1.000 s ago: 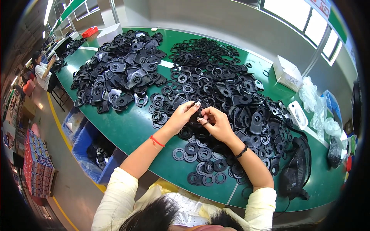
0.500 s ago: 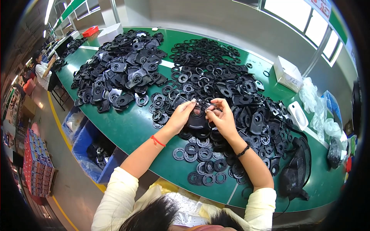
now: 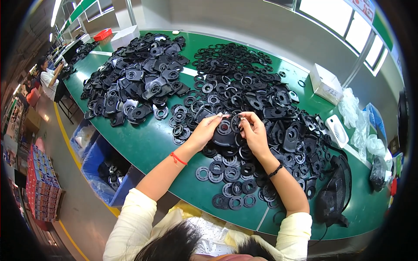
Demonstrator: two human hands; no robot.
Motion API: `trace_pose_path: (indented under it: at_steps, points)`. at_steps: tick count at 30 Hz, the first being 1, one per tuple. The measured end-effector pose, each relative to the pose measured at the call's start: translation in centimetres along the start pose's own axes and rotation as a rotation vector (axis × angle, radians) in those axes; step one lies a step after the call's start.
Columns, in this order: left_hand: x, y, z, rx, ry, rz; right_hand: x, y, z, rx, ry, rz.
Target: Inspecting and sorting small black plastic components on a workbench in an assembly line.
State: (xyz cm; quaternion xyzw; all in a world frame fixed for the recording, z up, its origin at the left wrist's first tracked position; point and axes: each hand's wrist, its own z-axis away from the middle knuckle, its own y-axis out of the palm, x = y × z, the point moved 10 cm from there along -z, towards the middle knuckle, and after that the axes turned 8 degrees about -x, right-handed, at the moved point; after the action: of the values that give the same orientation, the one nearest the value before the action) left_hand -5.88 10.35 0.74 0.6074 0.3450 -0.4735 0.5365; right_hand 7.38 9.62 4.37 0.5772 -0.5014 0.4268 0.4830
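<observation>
Both hands meet over the middle of the green table [image 3: 148, 143]. My left hand [image 3: 205, 129] and my right hand [image 3: 253, 131] together grip a flat black plastic part [image 3: 226, 132] with a round hole, held just above the table. A red string circles my left wrist, a black band my right. Beneath the hands lie several loose black rings [image 3: 230, 178]. A big heap of black plates [image 3: 139, 82] lies to the far left, and a heap of black rings [image 3: 239, 74] straight ahead.
A white box [image 3: 325, 82] and clear plastic bags [image 3: 357, 117] stand at the right. A small white fan [image 3: 337, 130] and a black bag [image 3: 335, 195] lie near the right edge. Blue bins [image 3: 102, 169] sit under the table. Another person [image 3: 50, 78] works far left.
Both hands have lifted the black part slightly and turned it between the fingers; the right hand's fingers shifted to its upper edge.
</observation>
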Motion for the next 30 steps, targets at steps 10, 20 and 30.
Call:
trace_pose_path:
  at_steps: [10, 20, 30]
  points:
    - [-1.0, 0.5, 0.8, 0.056, -0.023, -0.044, 1.1, -0.3, 0.3, -0.054, -0.188, 0.248]
    - [-1.4, 1.4, 0.8, 0.127, 0.015, -0.106, 1.5, 0.0, 0.5, -0.031, -0.211, 0.253]
    - [-1.1, 1.4, 0.5, 0.149, 0.057, -0.121, 1.7, -0.1, 0.5, -0.049, -0.208, 0.261]
